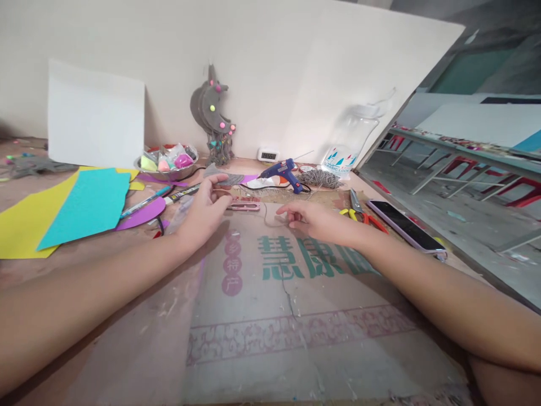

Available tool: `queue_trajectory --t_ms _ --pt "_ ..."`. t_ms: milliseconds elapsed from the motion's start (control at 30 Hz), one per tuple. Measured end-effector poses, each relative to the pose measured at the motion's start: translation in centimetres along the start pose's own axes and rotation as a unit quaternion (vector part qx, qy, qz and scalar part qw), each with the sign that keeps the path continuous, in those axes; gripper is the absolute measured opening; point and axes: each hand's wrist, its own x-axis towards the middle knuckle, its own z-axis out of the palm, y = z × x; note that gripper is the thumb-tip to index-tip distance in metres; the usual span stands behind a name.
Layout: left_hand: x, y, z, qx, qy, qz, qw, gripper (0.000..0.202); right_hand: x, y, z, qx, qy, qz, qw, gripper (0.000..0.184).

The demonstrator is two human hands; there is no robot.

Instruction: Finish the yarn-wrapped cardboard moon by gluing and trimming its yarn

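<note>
My left hand [207, 207] is over the far part of the printed sheet, thumb and index finger apart, with nothing visible between them. Just beyond its fingers is a grey felt piece [230, 179]; a pink craft knife [244, 207] lies beside the thumb. Across from it, my right hand [305, 219] has its index finger stretched to the left and the other fingers curled. A thin grey string [267, 219] curves over the sheet and runs to these curled fingers, where its end is hidden. Beneath both hands lies the translucent printed sheet [253, 304].
Behind the hands are a blue glue gun [281, 169], a grey yarn bundle [319, 179], a clear jar [350, 141] and a small clock [269, 154]. Pliers [374, 223] and a phone [406, 225] lie right. Turquoise felt [87, 206] and a foil bowl [169, 169] sit left.
</note>
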Motion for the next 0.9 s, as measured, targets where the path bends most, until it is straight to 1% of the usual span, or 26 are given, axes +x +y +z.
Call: queue_trajectory --t_ms 67,133,200,267,333,367,400,533,567,600,633,733,767,833,900 --pt "0.1 -0.2 0.0 -0.001 0.002 0.002 1.000 0.038 -0.2 0.8 -0.6 -0.040 -0.010 0.040 0.998 0.035" --pt "0.1 -0.3 -0.1 -0.003 0.000 0.004 1.000 0.037 -0.4 1.2 -1.4 -0.108 -0.008 0.068 0.992 0.033" --pt "0.0 -0.3 0.0 -0.002 -0.004 0.004 1.000 0.035 -0.7 1.1 -2.1 -0.181 0.026 0.075 0.980 0.027" --pt "-0.1 -0.2 0.0 0.000 -0.011 0.009 1.000 0.034 -0.8 0.5 -2.5 -0.205 0.081 0.062 0.973 0.027" --pt "-0.2 -0.1 0.1 0.004 -0.021 0.019 1.000 0.032 -0.8 -0.4 -2.2 -0.172 0.126 0.040 0.976 0.037" --pt "-0.3 0.0 0.1 0.006 -0.027 0.024 0.999 0.032 -0.7 -0.8 -1.9 -0.144 0.135 0.030 0.980 0.042" --pt "-0.3 0.0 0.1 0.008 -0.032 0.029 0.999 0.031 -0.6 -1.2 -1.4 -0.117 0.135 0.021 0.984 0.048" --pt "-0.6 0.1 0.1 0.020 -0.052 0.048 0.997 0.028 -0.3 -2.0 1.3 -0.013 0.094 -0.001 0.995 0.070" --pt "-0.6 0.1 0.1 0.024 -0.055 0.052 0.997 0.027 -0.2 -2.1 1.9 0.012 0.088 -0.008 0.996 0.072" --pt "-0.6 0.1 0.1 0.032 -0.058 0.054 0.996 0.028 -0.1 -2.2 2.4 0.038 0.082 -0.015 0.996 0.069" --pt "-0.6 0.1 0.0 0.042 -0.060 0.055 0.996 0.028 0.0 -2.2 2.8 0.065 0.075 -0.022 0.995 0.062" --pt "-0.5 -0.2 0.0 0.066 -0.061 0.055 0.994 0.030 -0.1 -2.8 3.1 0.149 0.052 -0.040 0.987 0.026" --pt "-0.4 -0.3 0.0 0.070 -0.062 0.056 0.994 0.031 -0.1 -3.1 3.0 0.172 0.046 -0.048 0.983 0.016" --pt "-0.3 -0.5 0.0 0.068 -0.066 0.059 0.994 0.032 -0.3 -3.7 2.8 0.198 0.043 -0.060 0.977 0.008" --pt "-0.2 -0.7 0.1 0.062 -0.070 0.063 0.994 0.034 -0.5 -4.2 2.7 0.194 0.048 -0.068 0.978 0.006"
